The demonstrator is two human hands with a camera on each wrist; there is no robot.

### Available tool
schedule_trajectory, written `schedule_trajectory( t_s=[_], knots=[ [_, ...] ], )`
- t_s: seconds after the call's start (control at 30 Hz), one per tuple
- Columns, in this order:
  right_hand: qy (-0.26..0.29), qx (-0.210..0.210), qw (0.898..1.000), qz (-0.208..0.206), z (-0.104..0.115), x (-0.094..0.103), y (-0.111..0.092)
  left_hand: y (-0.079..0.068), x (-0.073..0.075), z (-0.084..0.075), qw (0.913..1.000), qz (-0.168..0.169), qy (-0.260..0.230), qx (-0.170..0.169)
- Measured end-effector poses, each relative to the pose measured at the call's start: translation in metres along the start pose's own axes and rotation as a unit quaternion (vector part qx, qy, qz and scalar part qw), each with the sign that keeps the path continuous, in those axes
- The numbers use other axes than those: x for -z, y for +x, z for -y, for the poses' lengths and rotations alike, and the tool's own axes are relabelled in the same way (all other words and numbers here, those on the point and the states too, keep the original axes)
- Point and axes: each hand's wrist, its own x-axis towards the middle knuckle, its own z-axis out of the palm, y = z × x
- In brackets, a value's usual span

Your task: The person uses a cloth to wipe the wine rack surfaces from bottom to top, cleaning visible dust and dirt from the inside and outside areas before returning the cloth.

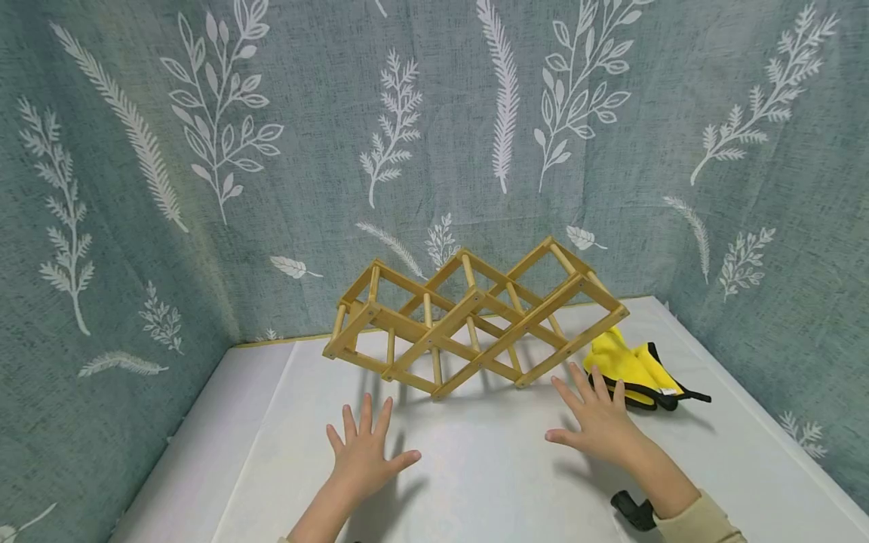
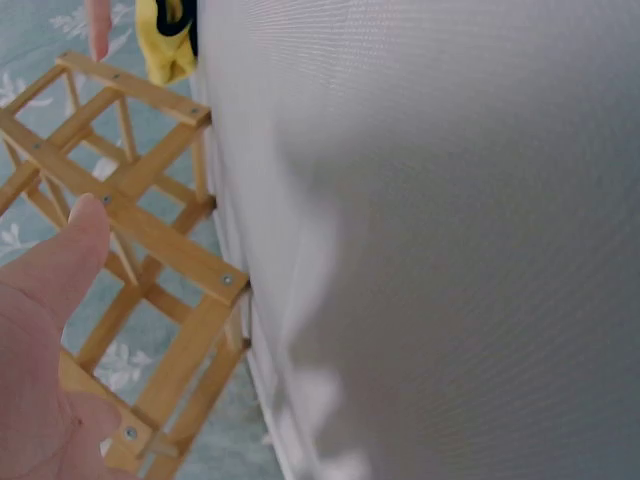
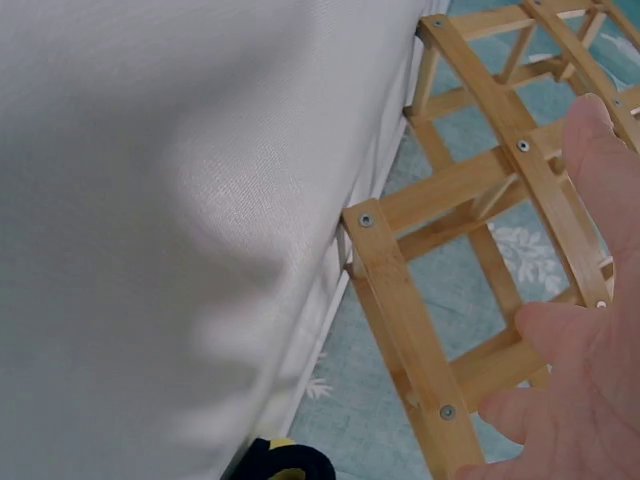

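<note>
A folding lattice rack (image 1: 475, 332) of light wooden slats and dowels stands expanded on the white table, near the back wall. In front of its left part my left hand (image 1: 363, 456) hovers with fingers spread, holding nothing. My right hand (image 1: 597, 422) is spread as well, in front of the rack's right end and close to a yellow cloth item (image 1: 627, 366) with black trim. In the left wrist view the thumb (image 2: 70, 260) overlaps the slats. The right wrist view shows the right hand (image 3: 590, 370) over the rack, and whether it touches cannot be told.
The white table (image 1: 475, 467) meets a grey-green fabric wall (image 1: 312, 188) with white leaf prints at the back and sides. Beside the right forearm lies a small black object (image 1: 633, 511), partly hidden by the sleeve (image 1: 699, 520).
</note>
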Motion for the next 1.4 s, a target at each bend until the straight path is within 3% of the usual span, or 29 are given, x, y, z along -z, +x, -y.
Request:
schedule_trajectory(
  t_s=[0.63,0.97,1.13,1.27,1.4],
  knots=[
    [0.019,-0.013,1.0,0.018,0.001,0.005,-0.002,-0.001,0.005,0.003,0.9999,0.006,-0.008,0.0],
    [0.02,-0.011,1.0,0.017,-0.003,0.004,-0.002,-0.001,0.008,0.012,0.9997,-0.004,-0.02,0.014],
    [0.01,-0.004,1.0,0.011,-0.01,0.011,-0.001,-0.001,0.025,0.02,0.9986,-0.032,-0.032,0.028],
    [-0.006,-0.017,1.0,-0.004,-0.031,0.025,0.002,0.003,0.048,0.027,0.9965,-0.064,-0.038,0.038],
    [-0.035,-0.043,0.998,-0.019,-0.061,0.036,0.007,0.014,0.071,0.036,0.9903,-0.13,-0.045,0.019]
  ],
)
